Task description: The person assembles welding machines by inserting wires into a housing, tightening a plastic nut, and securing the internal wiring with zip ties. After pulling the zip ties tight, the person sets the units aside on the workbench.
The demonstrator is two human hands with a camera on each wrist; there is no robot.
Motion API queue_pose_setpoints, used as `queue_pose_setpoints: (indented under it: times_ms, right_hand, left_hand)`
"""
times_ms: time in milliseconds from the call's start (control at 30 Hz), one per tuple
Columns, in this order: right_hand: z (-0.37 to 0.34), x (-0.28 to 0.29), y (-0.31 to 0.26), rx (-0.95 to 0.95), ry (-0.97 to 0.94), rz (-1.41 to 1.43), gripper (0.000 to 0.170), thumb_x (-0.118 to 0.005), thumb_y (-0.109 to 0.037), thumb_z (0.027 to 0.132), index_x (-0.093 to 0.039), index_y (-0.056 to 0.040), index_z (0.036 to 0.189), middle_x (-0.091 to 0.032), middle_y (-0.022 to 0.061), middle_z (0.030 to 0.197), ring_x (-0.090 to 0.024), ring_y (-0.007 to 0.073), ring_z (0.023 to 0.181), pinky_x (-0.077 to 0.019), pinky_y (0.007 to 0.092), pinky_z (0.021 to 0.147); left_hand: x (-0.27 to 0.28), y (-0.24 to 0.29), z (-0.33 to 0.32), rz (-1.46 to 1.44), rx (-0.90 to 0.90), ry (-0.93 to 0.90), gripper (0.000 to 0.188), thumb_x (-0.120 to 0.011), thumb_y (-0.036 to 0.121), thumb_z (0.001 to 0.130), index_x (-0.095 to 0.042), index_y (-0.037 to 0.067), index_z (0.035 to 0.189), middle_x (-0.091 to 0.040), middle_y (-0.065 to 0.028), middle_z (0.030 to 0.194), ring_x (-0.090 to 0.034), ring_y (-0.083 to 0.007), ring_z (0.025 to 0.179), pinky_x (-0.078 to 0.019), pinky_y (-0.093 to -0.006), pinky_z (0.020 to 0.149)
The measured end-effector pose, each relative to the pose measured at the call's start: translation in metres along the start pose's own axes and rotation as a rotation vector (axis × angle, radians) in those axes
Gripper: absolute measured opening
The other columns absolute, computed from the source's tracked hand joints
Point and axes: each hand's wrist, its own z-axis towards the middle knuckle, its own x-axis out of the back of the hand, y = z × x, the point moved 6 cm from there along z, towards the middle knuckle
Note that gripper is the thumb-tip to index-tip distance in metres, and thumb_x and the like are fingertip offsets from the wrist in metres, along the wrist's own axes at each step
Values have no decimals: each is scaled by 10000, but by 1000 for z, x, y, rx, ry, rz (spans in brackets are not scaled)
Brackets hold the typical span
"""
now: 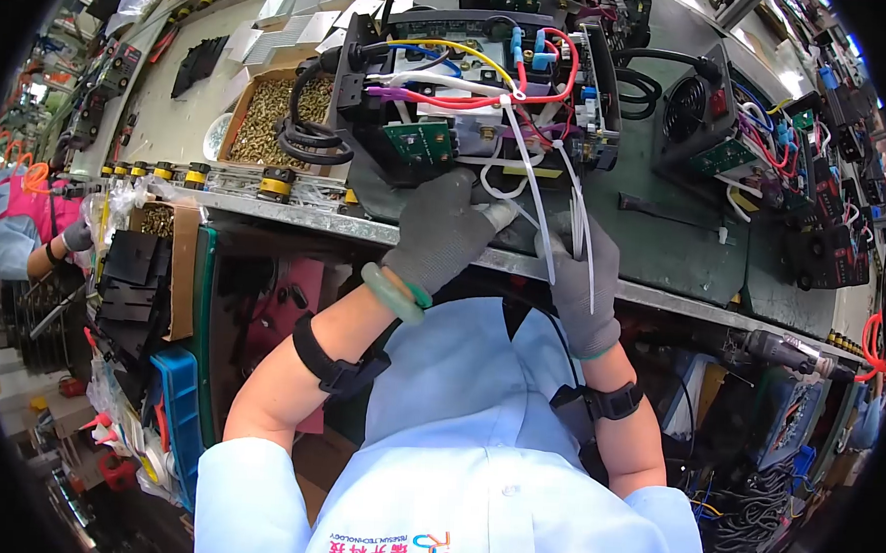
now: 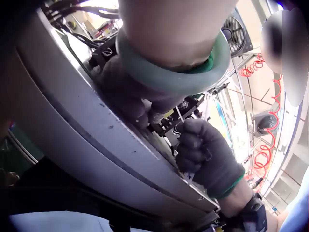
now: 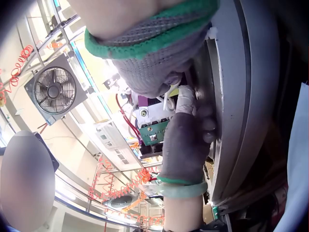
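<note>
An open electronic unit [image 1: 483, 93] with coloured wires sits at the bench edge, its green circuit board [image 1: 420, 143] facing the person. At its front, the gloved left hand [image 1: 443, 234] has curled fingers and a white-wrapped thumb [image 3: 185, 100], pinching near one end of a thin white cable tie [image 2: 179, 114]; the exact contact is partly hidden. Just to the right, the gloved right hand [image 1: 585, 284] grips the tie with curled fingers, also seen in the left wrist view as a fist [image 2: 205, 157]. Long white tie tails [image 1: 532, 196] hang from the wires over the right hand.
A box of brass-coloured parts [image 1: 281, 118] stands left of the unit, beside coiled black cable [image 1: 310, 141]. Another unit with a fan [image 1: 687, 109] is at the right, near a dark tool [image 1: 667, 210]. A power driver [image 1: 785, 350] lies at the lower right bench edge.
</note>
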Motion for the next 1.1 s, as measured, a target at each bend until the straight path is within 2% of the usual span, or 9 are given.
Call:
queue_pose_setpoints:
  times_ms: [267, 400, 467, 533, 600, 733, 800, 867, 1100]
  right_hand:
    - [-8, -22, 17, -326, -291, 138, 175, -567, -161, 914, -618, 5, 930, -544, 23, 616, -472, 75, 521, -379, 249, 491]
    - [0, -48, -1, -28, -224, 150, 112, -554, -80, 868, -615, 7, 830, -579, 63, 611, -575, 136, 570, -460, 304, 529]
    - [1, -65, 7, -502, -225, 358, 150, -560, -109, 881, -628, 0, 803, -583, 67, 606, -574, 136, 556, -449, 293, 503]
    - [16, -79, 1, -304, -353, 107, 193, -586, -149, 888, -637, -4, 771, -595, 68, 611, -568, 137, 531, -438, 295, 488]
    - [12, -83, -4, -523, -344, 419, 242, -584, -175, 908, -644, -6, 746, -603, 68, 617, -561, 147, 512, -439, 316, 496]
    - [3, -79, 1, -439, -319, 340, 224, -572, -172, 930, -650, -1, 806, -609, 73, 630, -566, 135, 520, -442, 311, 502]
    - [-7, -59, -7, -44, -84, 213, 221, -560, -187, 962, -661, 8, 938, -638, 90, 700, -576, 125, 543, -447, 302, 511]
    - [-20, -47, -4, -112, -156, 227, 224, -561, -191, 967, -650, 9, 1011, -656, 92, 753, -587, 120, 575, -455, 291, 528]
    - [-16, -49, -27, -491, -483, 738, 287, -583, -224, 971, -618, -4, 1153, -697, 79, 903, -584, 97, 620, -458, 235, 553]
  left_hand:
    - [38, -10, -10, -262, 236, -163, 269, -558, 230, 969, -614, -3, 846, -591, -56, 706, -585, -151, 584, -471, -307, 546]
    - [42, -6, -9, -460, 384, -272, 244, -566, 232, 965, -600, 37, 822, -570, -21, 715, -546, -119, 567, -446, -275, 520]
    - [41, -11, -12, -540, 528, -378, 241, -564, 247, 968, -595, 70, 807, -560, -3, 702, -514, -95, 555, -415, -247, 501]
    - [39, -17, -12, -599, 574, -315, 265, -583, 267, 965, -596, 70, 789, -544, 0, 666, -494, -87, 531, -401, -242, 472]
    - [33, -24, -14, -656, 620, -252, 290, -603, 288, 961, -597, 70, 770, -528, 3, 630, -473, -78, 507, -387, -236, 442]
    - [24, -17, -17, -690, 495, 2, 246, -601, 239, 971, -637, 40, 832, -571, -8, 663, -515, -82, 541, -410, -240, 470]
    - [23, -17, -21, -598, 450, 54, 220, -591, 211, 978, -638, 39, 848, -591, -10, 690, -541, -85, 571, -433, -228, 502]
    - [25, -17, -23, -453, 265, 105, 220, -606, 155, 961, -687, -41, 1020, -642, -67, 726, -573, -110, 611, -467, -285, 560]
    - [30, -6, -21, -303, -72, 210, 198, -599, 87, 930, -698, -18, 1066, -696, -136, 819, -668, -234, 750, -518, -361, 682]
